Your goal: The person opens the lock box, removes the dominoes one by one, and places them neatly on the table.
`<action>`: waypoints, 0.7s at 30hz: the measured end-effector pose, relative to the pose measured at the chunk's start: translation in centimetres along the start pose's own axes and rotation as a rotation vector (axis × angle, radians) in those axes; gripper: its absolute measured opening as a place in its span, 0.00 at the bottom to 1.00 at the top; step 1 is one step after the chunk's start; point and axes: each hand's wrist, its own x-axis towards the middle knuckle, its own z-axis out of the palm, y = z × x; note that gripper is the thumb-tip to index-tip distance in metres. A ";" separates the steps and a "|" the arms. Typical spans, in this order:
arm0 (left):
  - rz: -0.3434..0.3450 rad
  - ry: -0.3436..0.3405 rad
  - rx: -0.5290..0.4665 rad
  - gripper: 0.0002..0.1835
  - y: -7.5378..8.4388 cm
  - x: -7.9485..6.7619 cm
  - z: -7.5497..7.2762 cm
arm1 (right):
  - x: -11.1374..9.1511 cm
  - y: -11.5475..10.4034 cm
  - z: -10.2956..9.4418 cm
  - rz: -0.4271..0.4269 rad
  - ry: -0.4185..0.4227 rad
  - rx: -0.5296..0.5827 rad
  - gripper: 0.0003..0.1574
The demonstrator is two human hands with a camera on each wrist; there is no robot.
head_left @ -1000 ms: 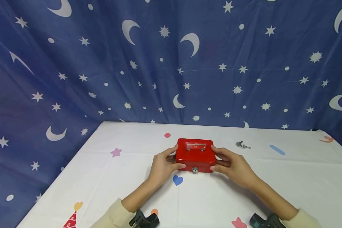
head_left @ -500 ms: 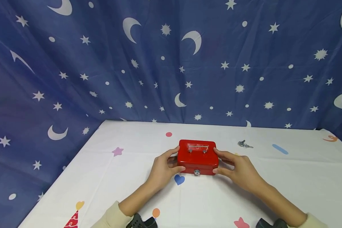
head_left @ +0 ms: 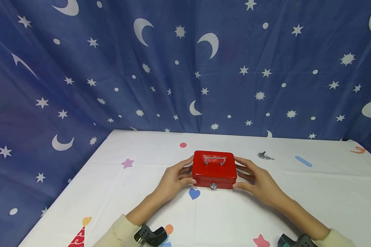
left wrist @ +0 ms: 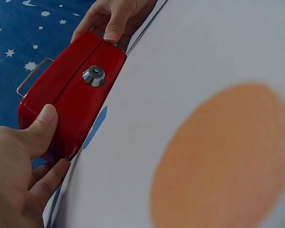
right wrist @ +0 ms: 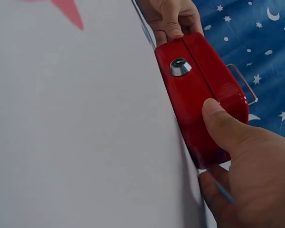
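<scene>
A red metal cash box (head_left: 214, 169) sits on the white tablecloth, lid closed, with a wire handle (head_left: 214, 158) on top and a silver keyed lock (head_left: 213, 186) in front. My left hand (head_left: 172, 179) holds its left end, the thumb on the front corner and the fingers along the side. Opposite it, my right hand (head_left: 259, 181) holds the right end in the same way. In the left wrist view, the left thumb (left wrist: 46, 118) lies on the box's front face; in the right wrist view, the right thumb (right wrist: 218, 118) does likewise.
A small bunch of keys (head_left: 266, 156) lies on the tablecloth (head_left: 142, 192), right of the box and farther back. Behind the table hangs a blue curtain (head_left: 160, 89) with moons and stars. Black wrist cameras (head_left: 150, 236) sit on both forearms.
The box has come slightly nearer to me. My right index finger has slid off the lid's corner to the side, and the left thumb has shifted outward to the front corner.
</scene>
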 end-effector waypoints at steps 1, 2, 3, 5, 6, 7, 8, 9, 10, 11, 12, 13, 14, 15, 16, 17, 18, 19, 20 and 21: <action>0.004 0.003 -0.006 0.39 0.0 0.0 0.0 | 0.0 0.2 0.0 0.003 -0.003 0.026 0.51; 0.007 0.007 -0.009 0.38 0.0 0.1 0.0 | 0.0 0.3 0.0 0.006 -0.005 0.054 0.50; 0.010 0.012 -0.009 0.37 0.0 0.1 0.0 | 0.0 0.5 0.0 0.008 -0.007 0.084 0.49; 0.013 0.023 0.001 0.36 0.0 0.1 0.1 | 0.1 0.8 0.0 0.013 -0.008 0.145 0.46; 0.015 0.029 0.007 0.36 0.0 0.2 0.1 | 0.2 0.9 0.0 0.018 -0.008 0.169 0.45; 0.016 0.033 0.009 0.36 0.1 0.2 0.2 | 0.2 1.0 0.0 0.026 -0.007 0.192 0.44; 0.015 0.039 0.016 0.36 0.1 0.2 0.2 | 0.2 1.1 0.0 0.036 -0.006 0.211 0.44; 0.016 0.042 0.019 0.36 0.1 0.2 0.2 | 0.3 1.2 0.0 0.043 -0.005 0.229 0.44; 0.016 0.046 0.021 0.36 0.1 0.2 0.3 | 0.3 1.3 0.0 0.045 -0.004 0.242 0.43; 0.013 0.051 0.020 0.36 0.2 0.2 0.3 | 0.3 1.3 0.0 0.048 -0.003 0.254 0.43; 0.013 0.055 0.016 0.36 0.1 0.2 0.3 | 0.4 1.4 0.0 0.051 -0.003 0.267 0.42; 0.013 0.059 0.013 0.36 0.1 0.2 0.3 | 0.4 1.4 0.0 0.053 -0.002 0.272 0.41; 0.012 0.063 0.005 0.36 0.1 0.2 0.3 | 0.4 1.4 0.0 0.054 -0.001 0.277 0.40; 0.014 0.064 -0.008 0.36 0.2 0.2 0.4 | 0.4 1.4 0.0 0.057 0.001 0.283 0.39; 0.014 0.066 -0.020 0.36 0.2 0.2 0.4 | 0.4 1.3 0.0 0.061 0.004 0.283 0.38; 0.017 0.067 -0.032 0.36 0.2 0.2 0.4 | 0.4 1.3 -0.1 0.068 0.007 0.283 0.37; 0.018 0.068 -0.041 0.35 0.2 0.2 0.5 | 0.4 1.3 -0.1 0.073 0.011 0.279 0.36; 0.016 0.069 -0.049 0.35 0.3 0.2 0.5 | 0.4 1.2 -0.1 0.076 0.015 0.273 0.36; 0.015 0.071 -0.058 0.35 0.4 0.2 0.6 | 0.5 1.2 -0.1 0.078 0.019 0.273 0.36; 0.012 0.072 -0.062 0.35 0.4 0.2 0.6 | 0.4 1.2 -0.2 0.082 0.023 0.273 0.37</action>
